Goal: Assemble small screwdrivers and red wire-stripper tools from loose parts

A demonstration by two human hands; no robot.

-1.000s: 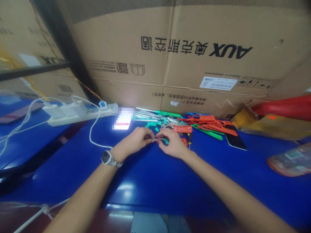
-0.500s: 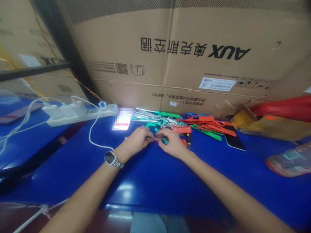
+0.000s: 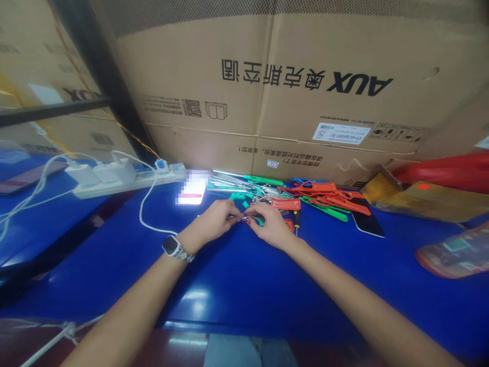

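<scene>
pinches thin wires (image 3: 245, 218) betw thumb + finger of l hand (image 3: 216, 220), pressed tog on them; curls thumb + finger of r hand (image 3: 272, 224) round same wires, can't tell if fully closed, detail too small; so has wires right betw the two hands, above blue table (image 3: 237, 290); wears watch (image 3: 170, 245) + silvery bracelet (image 3: 187, 256) on l wrist

just beyond r hand, has orange handle (image 3: 286, 204), w blk + yellow screwdriver (image 3: 297, 218) near it; beyond both hands, shows teal bits (image 3: 240, 195), thin metal rods (image 3: 229, 181) + long green handle (image 3: 265, 180), all jumbled; further r, has heap of orange tools (image 3: 324, 188), partly over dark phone (image 3: 367, 224)

to l of rods, shows lit phone (image 3: 194, 188), partly pixelated; further l, has white power strip (image 3: 133, 184) w chargers (image 3: 82, 173) plugged in, + white cable (image 3: 142, 209) looping down to l wrist; at back, shows big carton (image 3: 298, 112) w upside-down aux print + white label (image 3: 341, 133); far r, has red bag-like thing (image 3: 446, 173), brown packet (image 3: 431, 201) + clear container (image 3: 454, 255), blurred
</scene>
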